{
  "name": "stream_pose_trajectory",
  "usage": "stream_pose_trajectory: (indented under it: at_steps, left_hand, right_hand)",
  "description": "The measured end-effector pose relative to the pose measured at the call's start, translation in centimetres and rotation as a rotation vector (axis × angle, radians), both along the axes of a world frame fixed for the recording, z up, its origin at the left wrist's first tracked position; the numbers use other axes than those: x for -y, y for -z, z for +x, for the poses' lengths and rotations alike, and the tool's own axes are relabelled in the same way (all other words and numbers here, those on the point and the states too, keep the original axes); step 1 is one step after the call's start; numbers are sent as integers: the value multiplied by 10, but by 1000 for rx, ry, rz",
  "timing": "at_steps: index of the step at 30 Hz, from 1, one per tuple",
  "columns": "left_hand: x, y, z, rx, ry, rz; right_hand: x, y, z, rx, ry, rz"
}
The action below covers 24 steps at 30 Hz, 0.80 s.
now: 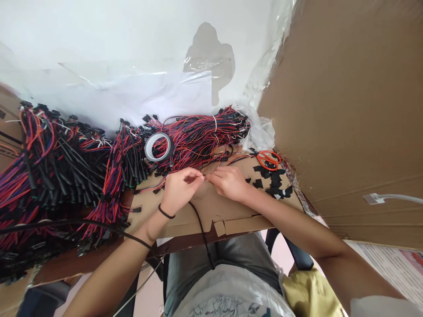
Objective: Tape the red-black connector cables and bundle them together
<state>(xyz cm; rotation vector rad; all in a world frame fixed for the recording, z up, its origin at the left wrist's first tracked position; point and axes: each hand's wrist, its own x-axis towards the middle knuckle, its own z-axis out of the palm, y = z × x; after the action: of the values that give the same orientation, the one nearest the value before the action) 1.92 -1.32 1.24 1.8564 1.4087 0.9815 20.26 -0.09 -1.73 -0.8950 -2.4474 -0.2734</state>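
Just above the middle of the bench (77, 263), a thin wire (204, 177), mostly hidden by fingers, sits between both hands. The left hand (183, 187) pinches it between thumb and forefinger, wrist bent inward; the right hand (228, 181) reaches in palm down, its fingertips closed on the wire too, nearly meeting the left's. Beneath them lies a cardboard sheet (188, 224). Just beyond, a tape roll (171, 152) leans on a tied wire bundle (201, 134), with more bundles (76, 163) heaped left. Scissors (264, 154) and black tape pieces (276, 179) lie right, before a tall cardboard panel (346, 110). A clear bag (261, 132) crumples against the tied bundle's right end; its contents are unclear.
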Motion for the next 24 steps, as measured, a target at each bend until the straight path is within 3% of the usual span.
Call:
stream_pose_trajectory:
  at_steps: [5,12,24]
  left_hand:
    - [-5,-3,-2,251,-1,-283]
    - [-8,-8,-2,369,-15,-516]
    - [-17,-11,-7,485,41,-867]
  right_hand:
    - [0,7,-1,-59,-56,227]
    - [-2,3,1,-99,-111,407]
    - [0,-2,1,-82,-177,494]
